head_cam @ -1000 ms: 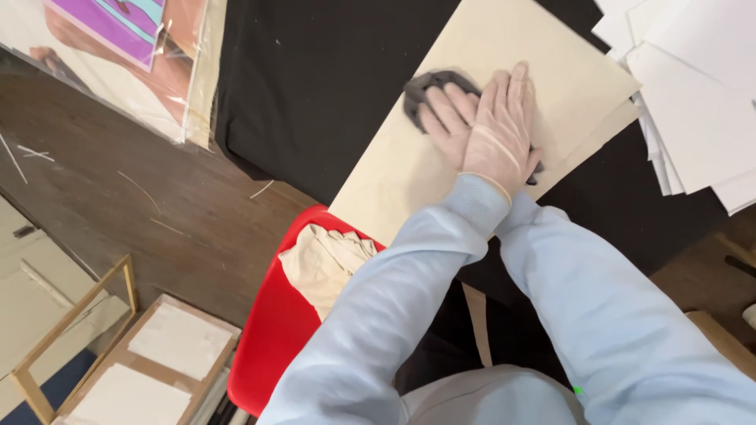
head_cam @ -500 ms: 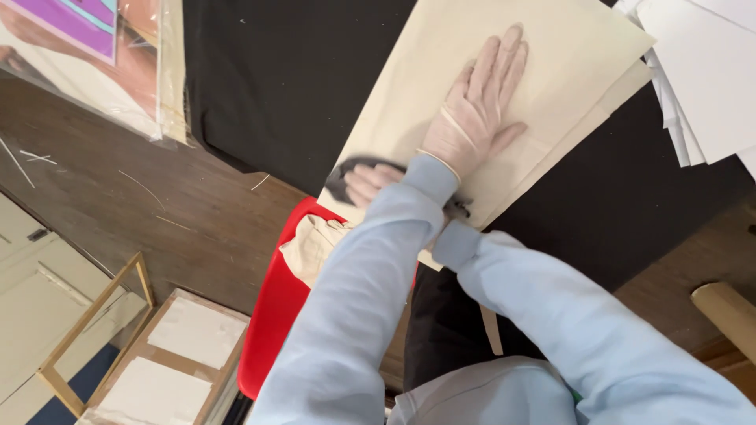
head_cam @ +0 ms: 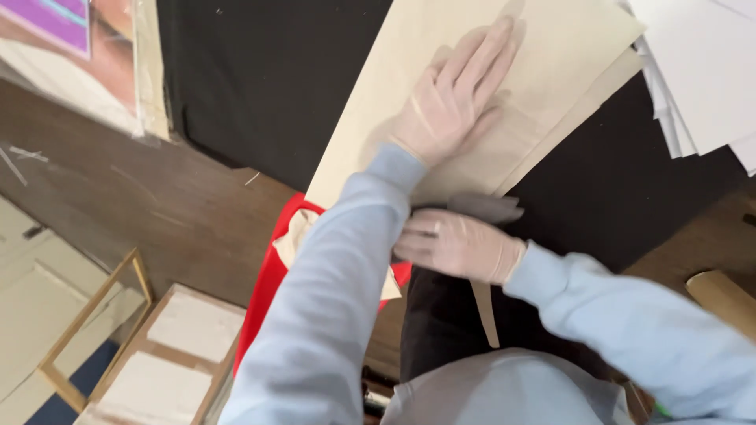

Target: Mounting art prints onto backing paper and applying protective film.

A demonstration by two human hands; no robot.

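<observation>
Change since earlier: both hands sit lower in the frame than half a second ago, and the dark pad has slid from the left edge of the sheet down to its near edge.
Left hand: the gloved left hand (head_cam: 455, 98) lies flat and open, fingers spread, palm pressing the tan sheet (head_cam: 551, 47) in the upper middle of the frame.
Right hand: the gloved right hand (head_cam: 458, 245) is closed over a dark grey pad (head_cam: 484, 207) at centre frame, crossed under the left forearm.
Sheet position: the tan sheet lies on a black table covering (head_cam: 260, 79), with a second tan sheet showing beneath its right edge.
Sheet axis: its long axis runs diagonally, from lower left near the red chair (head_cam: 268, 291) up toward the upper right of the frame.
Edges: the sheet's near short edge ends just above the right hand; its left long edge borders bare black covering.
Open room: black covering lies free to the left of the sheet and to the lower right of it.
Crowded side: a stack of white paper (head_cam: 701, 71) sits at the upper right, close to the sheet's right edge.
Floor: brown floor at left holds wooden frames (head_cam: 94, 330) in the lower left corner.
Chair load: a cream cloth (head_cam: 295, 236) rests on the red chair.
</observation>
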